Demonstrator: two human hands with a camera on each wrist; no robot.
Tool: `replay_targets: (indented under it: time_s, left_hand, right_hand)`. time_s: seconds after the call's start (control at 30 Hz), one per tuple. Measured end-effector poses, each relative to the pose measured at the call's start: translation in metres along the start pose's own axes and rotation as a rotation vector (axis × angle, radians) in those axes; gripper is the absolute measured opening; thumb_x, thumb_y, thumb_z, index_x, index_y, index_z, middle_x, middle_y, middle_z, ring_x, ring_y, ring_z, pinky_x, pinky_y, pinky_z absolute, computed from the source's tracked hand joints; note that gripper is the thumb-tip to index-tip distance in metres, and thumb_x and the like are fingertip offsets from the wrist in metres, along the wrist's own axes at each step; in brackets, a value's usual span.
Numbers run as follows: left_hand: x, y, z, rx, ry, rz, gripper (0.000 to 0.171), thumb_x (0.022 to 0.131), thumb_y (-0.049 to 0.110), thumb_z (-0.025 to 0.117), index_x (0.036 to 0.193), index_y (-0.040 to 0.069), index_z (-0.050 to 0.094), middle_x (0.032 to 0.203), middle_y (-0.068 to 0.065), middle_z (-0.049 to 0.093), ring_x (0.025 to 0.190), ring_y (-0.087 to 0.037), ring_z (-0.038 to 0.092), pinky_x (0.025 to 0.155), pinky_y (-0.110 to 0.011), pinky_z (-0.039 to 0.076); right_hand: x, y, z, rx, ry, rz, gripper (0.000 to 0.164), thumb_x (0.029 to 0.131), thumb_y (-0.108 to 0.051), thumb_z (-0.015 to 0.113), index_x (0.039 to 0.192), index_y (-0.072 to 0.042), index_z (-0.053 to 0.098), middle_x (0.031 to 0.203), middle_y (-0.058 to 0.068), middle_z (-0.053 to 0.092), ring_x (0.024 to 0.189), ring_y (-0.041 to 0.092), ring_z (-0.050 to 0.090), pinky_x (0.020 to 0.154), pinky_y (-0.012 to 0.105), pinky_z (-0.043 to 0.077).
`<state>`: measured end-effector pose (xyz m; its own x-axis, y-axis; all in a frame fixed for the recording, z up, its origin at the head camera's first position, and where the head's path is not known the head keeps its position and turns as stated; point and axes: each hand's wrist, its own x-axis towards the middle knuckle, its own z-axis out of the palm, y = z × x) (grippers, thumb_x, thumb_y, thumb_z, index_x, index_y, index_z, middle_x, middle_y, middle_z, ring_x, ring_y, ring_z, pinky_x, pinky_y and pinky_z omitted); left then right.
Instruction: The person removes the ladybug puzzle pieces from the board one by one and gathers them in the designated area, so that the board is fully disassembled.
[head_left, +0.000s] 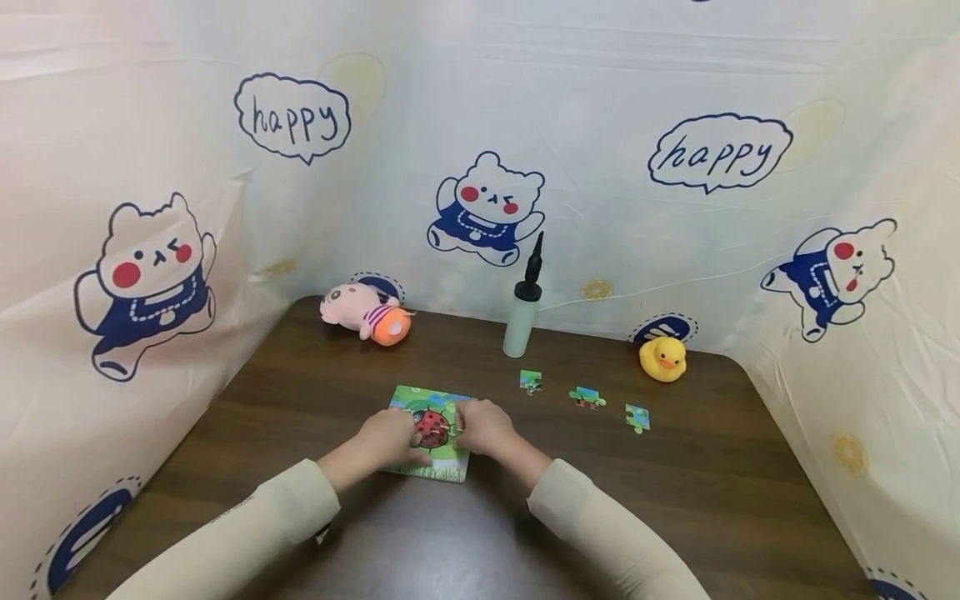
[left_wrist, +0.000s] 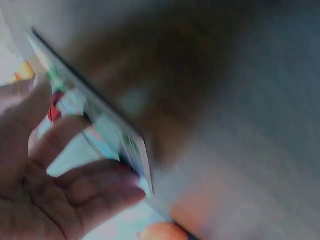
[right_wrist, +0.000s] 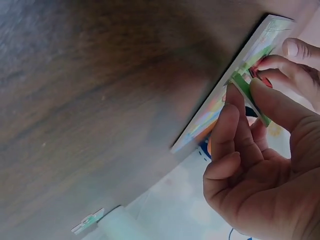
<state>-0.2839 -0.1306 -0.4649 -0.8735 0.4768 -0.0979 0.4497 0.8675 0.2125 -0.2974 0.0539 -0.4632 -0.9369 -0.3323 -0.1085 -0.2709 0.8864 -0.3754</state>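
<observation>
A ladybug jigsaw puzzle in a flat board (head_left: 427, 471) lies on the table in front of me, mostly green with a red ladybug (head_left: 432, 429) in its middle. My left hand (head_left: 381, 437) rests over the left side of the board, its fingertips on the surface beside the ladybug. Between thumb and fingers, my right hand (head_left: 486, 427) pinches a green puzzle piece (right_wrist: 248, 95), tilted up on edge at the board's right side. In the left wrist view, the loosely bent fingers (left_wrist: 100, 187) reach down to the board.
Three loose puzzle pieces (head_left: 531, 382), (head_left: 587, 397), (head_left: 637, 417) lie to the right. Behind stand a pale green hand pump (head_left: 521, 325) and a yellow rubber duck (head_left: 663, 360). A pink plush toy (head_left: 363, 312) lies at the back left. Printed curtains surround the dark wooden table (head_left: 675, 500).
</observation>
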Motion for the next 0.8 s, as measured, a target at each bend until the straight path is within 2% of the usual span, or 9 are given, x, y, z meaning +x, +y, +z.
replay_targets:
  time_s: [0.03,0.07,0.2,0.37,0.5,0.6,0.67,0.73,0.8]
  left_hand:
    - [-0.001,0.002,0.001,-0.007,0.015,-0.007,0.057,0.073,0.047,0.077,0.043,0.014,0.041,0.047,0.01,0.019,0.054,-0.011,0.027,0.047,-0.029,0.026]
    - [-0.003,0.004,0.002,-0.013,0.033,-0.02,0.059,0.072,0.047,0.078,0.042,0.016,0.038,0.047,0.011,0.016,0.053,-0.01,0.025,0.047,-0.028,0.025]
    - [-0.009,0.01,0.006,-0.061,0.094,-0.089,0.059,0.07,0.043,0.08,0.043,0.017,0.034,0.047,0.01,0.015,0.051,-0.01,0.024,0.045,-0.028,0.026]
    - [-0.006,0.01,0.014,-0.086,0.122,-0.142,0.058,0.069,0.047,0.079,0.043,0.019,0.036,0.049,0.009,0.019,0.051,-0.01,0.029,0.047,-0.03,0.031]
    - [-0.003,0.012,0.017,-0.082,0.129,-0.181,0.056,0.068,0.051,0.079,0.041,0.019,0.042,0.052,0.007,0.033,0.053,-0.012,0.041,0.061,-0.045,0.046]
    - [-0.003,0.013,0.019,-0.082,0.133,-0.205,0.055,0.068,0.051,0.079,0.041,0.018,0.044,0.056,0.003,0.041,0.056,-0.015,0.048,0.075,-0.059,0.045]
    - [-0.003,0.014,0.019,-0.08,0.128,-0.213,0.054,0.069,0.05,0.079,0.041,0.018,0.045,0.056,0.003,0.043,0.058,-0.015,0.049,0.08,-0.062,0.043]
    - [-0.003,0.016,0.018,-0.094,0.123,-0.222,0.054,0.069,0.049,0.079,0.041,0.017,0.045,0.052,0.005,0.04,0.057,-0.013,0.046,0.075,-0.055,0.046]
    - [-0.003,0.017,0.018,-0.109,0.114,-0.228,0.055,0.069,0.048,0.079,0.04,0.017,0.044,0.049,0.007,0.033,0.055,-0.011,0.039,0.063,-0.042,0.046]
  right_hand:
    - [0.0,0.0,0.0,0.0,-0.002,0.001,0.031,0.071,-0.016,0.079,0.066,-0.017,0.048,0.06,-0.006,0.045,0.053,0.01,0.043,0.043,0.026,0.032]
    - [0.0,-0.001,0.001,0.0,-0.006,0.002,0.031,0.071,-0.016,0.079,0.066,-0.017,0.048,0.06,-0.006,0.045,0.053,0.01,0.043,0.043,0.026,0.032]
    - [0.001,-0.001,0.002,-0.002,-0.008,0.001,0.03,0.07,-0.016,0.079,0.066,-0.017,0.049,0.06,-0.006,0.046,0.053,0.011,0.043,0.043,0.026,0.032]
    - [0.0,0.0,0.001,-0.011,-0.002,0.009,0.029,0.07,-0.014,0.078,0.066,-0.016,0.049,0.058,-0.005,0.045,0.052,0.011,0.042,0.042,0.026,0.031]
    - [0.0,0.0,0.001,-0.007,-0.001,0.001,0.029,0.071,-0.013,0.077,0.066,-0.016,0.049,0.057,-0.006,0.044,0.052,0.011,0.041,0.043,0.026,0.031]
    - [-0.001,0.0,0.0,-0.002,0.002,-0.012,0.029,0.071,-0.013,0.077,0.066,-0.016,0.049,0.057,-0.006,0.044,0.051,0.01,0.041,0.043,0.026,0.031]
    - [-0.002,0.002,-0.001,0.006,0.007,-0.026,0.029,0.07,-0.013,0.077,0.065,-0.017,0.049,0.057,-0.006,0.044,0.051,0.01,0.041,0.043,0.025,0.031]
    - [-0.002,0.004,-0.003,0.024,0.011,-0.043,0.03,0.07,-0.014,0.078,0.064,-0.017,0.049,0.057,-0.007,0.044,0.051,0.01,0.041,0.043,0.025,0.031]
    - [-0.002,0.006,-0.006,0.049,0.016,-0.062,0.03,0.07,-0.015,0.079,0.063,-0.017,0.049,0.057,-0.008,0.044,0.051,0.009,0.041,0.045,0.025,0.032]
